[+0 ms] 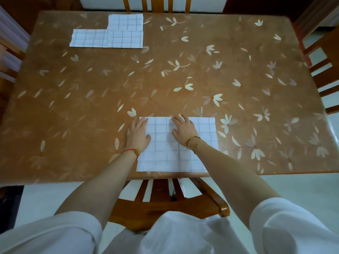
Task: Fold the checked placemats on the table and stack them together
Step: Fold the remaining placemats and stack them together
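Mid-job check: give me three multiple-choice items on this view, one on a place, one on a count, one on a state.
1. The far placemats lie at the table's: A far left; B far right; C near edge.
2. Hands on the near placemat: A none; B one; C two.
3. The near placemat is: A rolled up; B flat; C hanging off.
Key: 1A, they sit in the far left corner; 2C, the left hand and right hand both rest on it; 3B, it lies spread flat under open fingers.

A wooden chair stands at the near edge of a brown leaf-patterned table on pale floor.
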### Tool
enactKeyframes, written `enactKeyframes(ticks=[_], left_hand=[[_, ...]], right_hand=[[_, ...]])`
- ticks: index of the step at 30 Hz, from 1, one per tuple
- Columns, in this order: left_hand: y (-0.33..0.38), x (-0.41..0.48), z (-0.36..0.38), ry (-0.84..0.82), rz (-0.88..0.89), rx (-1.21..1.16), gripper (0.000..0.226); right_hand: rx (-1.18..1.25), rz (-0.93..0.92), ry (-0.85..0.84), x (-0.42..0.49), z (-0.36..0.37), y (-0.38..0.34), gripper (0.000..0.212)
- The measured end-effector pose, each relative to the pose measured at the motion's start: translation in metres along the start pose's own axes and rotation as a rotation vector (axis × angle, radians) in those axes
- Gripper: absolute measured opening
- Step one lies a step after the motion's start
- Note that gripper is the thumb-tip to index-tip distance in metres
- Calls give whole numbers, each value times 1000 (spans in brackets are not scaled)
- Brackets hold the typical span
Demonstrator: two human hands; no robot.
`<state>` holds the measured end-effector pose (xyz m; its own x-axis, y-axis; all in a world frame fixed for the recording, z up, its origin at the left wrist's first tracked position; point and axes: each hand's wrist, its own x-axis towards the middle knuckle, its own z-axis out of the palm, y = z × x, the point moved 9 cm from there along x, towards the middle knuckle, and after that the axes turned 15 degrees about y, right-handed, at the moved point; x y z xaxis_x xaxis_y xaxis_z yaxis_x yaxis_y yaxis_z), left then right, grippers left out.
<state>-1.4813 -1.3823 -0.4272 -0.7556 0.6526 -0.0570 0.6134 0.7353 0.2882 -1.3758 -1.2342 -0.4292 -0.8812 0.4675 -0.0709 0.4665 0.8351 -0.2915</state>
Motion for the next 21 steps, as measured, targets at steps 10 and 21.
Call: enactKeyframes(ticks=[10,21], left_hand=[[-10,6,26,-107,-42,127,69],[-19,9,22,-96,-4,99,69]], right_hand=[[-123,-185,-198,30,44,-74,61],[-174,-82,-94,12,28,-10,54]])
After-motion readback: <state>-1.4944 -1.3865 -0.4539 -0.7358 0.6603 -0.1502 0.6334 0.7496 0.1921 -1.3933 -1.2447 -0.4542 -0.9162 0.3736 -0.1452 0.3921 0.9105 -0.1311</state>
